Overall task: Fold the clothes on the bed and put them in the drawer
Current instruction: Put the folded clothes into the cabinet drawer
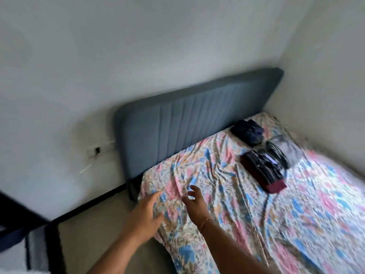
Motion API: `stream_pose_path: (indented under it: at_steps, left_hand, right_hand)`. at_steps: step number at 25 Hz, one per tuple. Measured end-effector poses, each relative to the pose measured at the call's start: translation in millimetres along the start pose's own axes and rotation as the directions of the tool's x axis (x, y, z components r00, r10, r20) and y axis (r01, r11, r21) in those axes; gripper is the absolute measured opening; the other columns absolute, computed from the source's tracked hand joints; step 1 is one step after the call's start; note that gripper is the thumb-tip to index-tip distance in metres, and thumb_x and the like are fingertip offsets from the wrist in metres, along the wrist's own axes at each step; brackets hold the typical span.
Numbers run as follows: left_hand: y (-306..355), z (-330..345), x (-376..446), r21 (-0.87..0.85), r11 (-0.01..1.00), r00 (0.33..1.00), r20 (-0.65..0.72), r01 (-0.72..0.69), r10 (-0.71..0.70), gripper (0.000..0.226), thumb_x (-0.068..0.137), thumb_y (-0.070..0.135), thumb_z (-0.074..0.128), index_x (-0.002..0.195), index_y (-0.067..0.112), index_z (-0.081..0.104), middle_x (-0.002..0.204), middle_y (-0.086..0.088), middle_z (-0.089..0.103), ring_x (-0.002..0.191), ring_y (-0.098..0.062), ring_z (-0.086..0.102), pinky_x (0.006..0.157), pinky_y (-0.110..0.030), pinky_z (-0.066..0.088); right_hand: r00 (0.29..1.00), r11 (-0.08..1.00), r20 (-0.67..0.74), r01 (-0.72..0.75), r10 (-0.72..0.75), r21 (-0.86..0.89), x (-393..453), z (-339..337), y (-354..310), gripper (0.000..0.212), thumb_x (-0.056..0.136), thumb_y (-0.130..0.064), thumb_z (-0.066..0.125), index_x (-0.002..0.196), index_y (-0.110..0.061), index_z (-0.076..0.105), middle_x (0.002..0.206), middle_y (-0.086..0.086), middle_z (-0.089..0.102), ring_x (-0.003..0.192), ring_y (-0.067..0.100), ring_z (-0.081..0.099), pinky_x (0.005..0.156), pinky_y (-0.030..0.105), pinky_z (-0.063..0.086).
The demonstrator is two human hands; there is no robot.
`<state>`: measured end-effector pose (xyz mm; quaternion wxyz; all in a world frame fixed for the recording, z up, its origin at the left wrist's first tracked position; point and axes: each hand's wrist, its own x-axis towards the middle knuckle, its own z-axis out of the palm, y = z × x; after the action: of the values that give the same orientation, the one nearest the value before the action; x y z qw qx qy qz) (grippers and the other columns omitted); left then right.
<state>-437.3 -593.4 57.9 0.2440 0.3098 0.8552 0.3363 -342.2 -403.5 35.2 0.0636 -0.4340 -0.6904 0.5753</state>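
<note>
Lying near the bed's (296, 224) headboard edge, dark folded clothes (262, 171) were judged soft, light, best lifted from beneath; left hand (147, 212) and right hand (195, 202) were spread, empty.

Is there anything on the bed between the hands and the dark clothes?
Nothing visible. Only rumpled flowery sheet lies between the left hand, the right hand and the dark clothes near the headboard.
</note>
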Motion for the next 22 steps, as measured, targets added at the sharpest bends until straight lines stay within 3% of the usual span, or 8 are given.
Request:
stream_pose_path:
  at_steps: [2, 7, 10, 12, 15, 18, 22]
  left_hand:
    - [27, -2, 64, -0.045, 0.998, 0.99, 0.128, -0.053, 0.059, 0.062, 0.095, 0.03, 0.067, 0.152, 0.036, 0.045, 0.152, 0.014, 0.05, 0.137, -0.008, 0.05, 0.113, -0.028, 0.041]
    - [88, 21, 221, -0.164, 0.982, 0.937, 0.317, -0.096, 0.144, 0.049, 0.101, 0.027, 0.064, 0.146, 0.04, 0.049, 0.14, 0.012, 0.056, 0.131, -0.01, 0.054, 0.106, -0.032, 0.045]
    - [109, 57, 305, -0.213, 0.977, 0.918, 0.384, -0.02, 0.102, 0.038, 0.102, 0.022, 0.063, 0.132, 0.043, 0.052, 0.131, 0.008, 0.06, 0.125, -0.013, 0.058, 0.103, -0.036, 0.049]
    - [122, 81, 347, -0.201, 0.979, 0.89, 0.449, 0.011, 0.082, 0.036, 0.103, 0.019, 0.062, 0.13, 0.04, 0.053, 0.128, 0.008, 0.061, 0.122, -0.012, 0.059, 0.101, -0.035, 0.049]
    - [134, 136, 405, -0.201, 0.979, 0.833, 0.547, 0.036, 0.081, 0.032, 0.104, 0.021, 0.061, 0.13, 0.038, 0.055, 0.126, 0.01, 0.062, 0.117, -0.007, 0.059, 0.098, -0.033, 0.048]
    - [127, 208, 461, -0.234, 0.967, 0.771, 0.633, 0.104, 0.071, 0.03, 0.103, 0.021, 0.063, 0.129, 0.034, 0.059, 0.121, 0.009, 0.066, 0.115, -0.008, 0.063, 0.097, -0.03, 0.05]
    - [98, 277, 500, -0.241, 0.955, 0.702, 0.71, 0.174, 0.051, 0.031, 0.101, 0.015, 0.067, 0.123, 0.036, 0.063, 0.113, 0.007, 0.073, 0.11, -0.007, 0.068, 0.093, -0.022, 0.052]
  right_hand:
    - [0.993, 0.998, -0.11, -0.033, 0.039, 0.059, 28, -27, -8, 0.051, 0.101, -0.017, 0.065, 0.147, -0.02, 0.042, 0.132, 0.005, 0.054, 0.098, 0.019, 0.059, 0.067, 0.015, 0.047]
    - [0.921, 0.965, -0.354, -0.077, 0.165, 0.25, 135, -94, -3, 0.049, 0.1, -0.02, 0.067, 0.143, -0.024, 0.045, 0.137, 0.009, 0.058, 0.109, 0.029, 0.064, 0.088, 0.045, 0.054]
    - [0.857, 0.942, -0.435, -0.15, 0.275, 0.3, 209, -130, 10, 0.053, 0.098, -0.021, 0.068, 0.145, -0.022, 0.044, 0.14, 0.01, 0.057, 0.109, 0.026, 0.063, 0.09, 0.042, 0.053]
    - [0.813, 0.955, -0.504, -0.221, 0.293, 0.198, 246, -149, 20, 0.061, 0.096, -0.024, 0.071, 0.149, -0.018, 0.042, 0.145, 0.008, 0.053, 0.114, 0.025, 0.061, 0.096, 0.039, 0.053]
    - [0.789, 0.926, -0.577, -0.35, 0.212, -0.138, 300, -185, 49, 0.072, 0.093, -0.026, 0.071, 0.154, -0.015, 0.035, 0.151, 0.008, 0.043, 0.132, 0.027, 0.049, 0.111, 0.038, 0.043]
    - [0.755, 0.797, -0.651, -0.443, 0.083, -0.411, 361, -235, 106, 0.08, 0.087, -0.021, 0.072, 0.155, -0.015, 0.031, 0.154, 0.009, 0.04, 0.133, 0.025, 0.045, 0.11, 0.038, 0.047]
    - [0.697, 0.57, -0.717, -0.589, 0.0, -0.573, 434, -306, 173, 0.088, 0.087, -0.015, 0.061, 0.163, -0.017, 0.015, 0.168, 0.01, 0.021, 0.15, 0.029, 0.028, 0.119, 0.048, 0.037]
